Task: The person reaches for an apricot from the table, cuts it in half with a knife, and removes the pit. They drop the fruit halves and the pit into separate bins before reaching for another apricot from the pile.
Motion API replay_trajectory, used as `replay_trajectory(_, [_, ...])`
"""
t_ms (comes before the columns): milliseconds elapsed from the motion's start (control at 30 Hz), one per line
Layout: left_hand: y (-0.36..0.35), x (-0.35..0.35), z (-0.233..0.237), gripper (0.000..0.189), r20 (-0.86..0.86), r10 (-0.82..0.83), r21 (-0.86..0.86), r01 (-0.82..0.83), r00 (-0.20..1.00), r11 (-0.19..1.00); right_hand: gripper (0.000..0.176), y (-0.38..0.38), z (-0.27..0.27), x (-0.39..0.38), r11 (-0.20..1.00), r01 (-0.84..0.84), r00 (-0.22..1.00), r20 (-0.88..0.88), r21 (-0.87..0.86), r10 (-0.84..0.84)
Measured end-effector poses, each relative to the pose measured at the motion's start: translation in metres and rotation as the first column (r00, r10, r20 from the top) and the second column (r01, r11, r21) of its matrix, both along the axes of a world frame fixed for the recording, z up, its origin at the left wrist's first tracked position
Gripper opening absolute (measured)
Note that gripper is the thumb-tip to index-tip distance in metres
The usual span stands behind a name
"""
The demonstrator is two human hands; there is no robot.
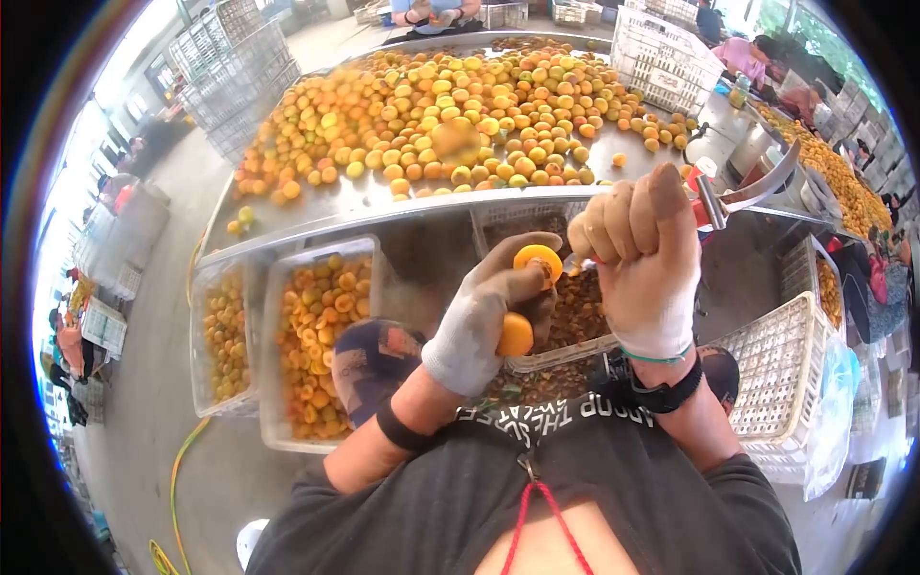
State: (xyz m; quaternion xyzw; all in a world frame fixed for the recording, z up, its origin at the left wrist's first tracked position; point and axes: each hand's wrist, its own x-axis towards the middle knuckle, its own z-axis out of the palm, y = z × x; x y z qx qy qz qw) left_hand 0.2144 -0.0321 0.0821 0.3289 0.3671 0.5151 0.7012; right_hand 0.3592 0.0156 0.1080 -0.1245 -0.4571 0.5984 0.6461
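The left hand (500,305), in a white knit glove with brown-stained fingers, has its grip closed on two pieces of orange fruit. A cut orange fruit half (538,264), its brownish centre showing, is pinched between thumb and fingers at the top, while a smooth orange fruit piece (516,334) sits lower down, against the palm side. The right hand (640,264), in a matching stained glove, is just beside it, its grip closed around the handle of a red-handled knife with a curved metal blade (767,184). The blade points outward to the right, away from the fruit.

Both hands are held over a plastic crate of brown and orange scraps (575,311), near the front edge of a shiny metal desk (316,217). A wide heap of whole yellow-orange fruit (422,125) covers much of the desk, and a white slatted plastic crate (664,59) stands at its far right. Below the desk, to the left, a pale plastic bin of orange fruit halves (323,335) stands beside a pale plastic bin of fruit (225,331). To the right is a white lattice plastic basket (774,369), with a clear plastic bag (832,422) against its side. Across the desk is another person (436,13).
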Motion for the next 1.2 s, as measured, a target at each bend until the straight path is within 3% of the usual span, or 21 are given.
replay_trajectory(67, [-0.001,0.0,-0.004,0.032,-0.006,-0.025,0.044,0.026,1.0,0.999,0.056,0.003,-0.002,-0.002,1.0,-0.001,1.0,-0.003,0.017,0.001])
replay_trajectory(133, [-0.001,-0.001,-0.008,0.033,-0.016,-0.041,0.084,0.043,0.999,0.996,0.052,0.003,-0.007,-0.005,1.0,-0.018,0.992,-0.122,-0.001,0.017])
replay_trajectory(167, [-0.001,-0.001,-0.009,0.033,-0.042,-0.031,0.096,0.035,0.999,0.995,0.055,0.004,-0.009,-0.003,1.0,-0.005,1.0,-0.011,0.023,0.005])
replay_trajectory(267, [-0.001,-0.001,-0.008,0.032,-0.087,-0.019,0.09,0.027,0.996,0.996,0.053,0.006,-0.013,-0.007,1.0,-0.03,0.992,-0.126,-0.002,0.03])
replay_trajectory(333, [0.001,0.001,-0.008,0.032,-0.101,-0.02,0.082,0.028,0.995,0.996,0.052,0.004,-0.011,-0.011,1.0,0.009,0.994,-0.111,0.022,-0.006])
replay_trajectory(533, [0.002,0.009,-0.021,0.032,0.047,-0.037,0.082,0.033,0.998,0.996,0.052,0.008,-0.019,-0.013,0.999,0.007,0.997,-0.073,0.032,-0.005])
replay_trajectory(600, [0.002,0.012,-0.023,0.032,0.075,-0.003,0.098,-0.005,0.997,0.995,0.053,0.008,-0.018,-0.012,0.991,-0.071,0.982,-0.185,-0.114,0.049])
replay_trajectory(633, [0.006,0.013,-0.028,0.032,0.097,0.009,0.098,-0.019,0.995,0.995,0.054,0.009,-0.018,-0.011,0.987,-0.086,0.986,-0.152,-0.137,0.065])
replay_trajectory(667, [0.008,0.013,-0.031,0.032,0.1,-0.004,0.147,-0.01,0.995,0.989,0.054,0.011,-0.018,-0.009,0.963,-0.144,0.964,-0.251,-0.226,0.085])
replay_trajectory(733, [0.013,0.016,-0.033,0.033,-0.082,0.037,0.31,-0.01,0.996,0.951,0.055,0.022,-0.027,0.001,0.935,-0.236,0.938,-0.314,-0.263,0.148])
replay_trajectory(767, [0.017,0.018,-0.035,0.034,-0.29,0.098,0.356,0.012,0.952,0.934,0.056,0.025,-0.029,0.003,0.922,-0.243,0.937,-0.318,-0.301,0.143])
replay_trajectory(800, [0.021,0.017,-0.037,0.035,-0.516,0.193,0.44,0.065,0.834,0.896,0.056,0.027,-0.031,0.004,0.919,-0.228,0.942,-0.313,-0.322,0.123])
replay_trajectory(867, [0.03,0.022,-0.042,0.032,-0.711,0.339,0.526,0.146,0.616,0.838,0.056,0.03,-0.036,0.009,0.898,-0.183,0.951,-0.304,-0.399,0.059])
replay_trajectory(900, [0.037,0.021,-0.045,0.032,-0.707,0.346,0.531,0.139,0.617,0.836,0.056,0.032,-0.037,0.01,0.9,-0.186,0.952,-0.3,-0.395,0.065])
replay_trajectory(967, [0.053,0.019,-0.057,0.026,-0.861,0.364,0.487,0.369,0.356,0.791,0.057,0.035,-0.043,0.013,0.789,-0.165,0.956,-0.291,-0.592,-0.019])
replay_trajectory(1000, [0.06,0.021,-0.062,0.026,-0.86,0.366,0.489,0.366,0.357,0.792,0.057,0.037,-0.047,0.015,0.789,-0.166,0.957,-0.289,-0.592,-0.016])
replay_trajectory(1067, [0.071,0.025,-0.075,0.025,-0.96,0.242,0.279,0.468,0.139,0.839,0.056,0.042,-0.054,0.019,0.867,-0.021,0.98,-0.18,-0.498,-0.08])
replay_trajectory(1133, [0.076,0.014,-0.076,0.026,-0.954,0.253,0.3,0.433,0.163,0.85,0.055,0.053,-0.053,0.037,0.86,0.241,0.97,0.093,-0.449,-0.224])
replay_trajectory(1200, [0.08,-0.006,-0.072,0.025,-0.969,0.226,0.246,0.3,0.1,0.922,0.045,0.051,-0.056,0.048,0.843,0.41,0.897,0.323,-0.347,-0.303])
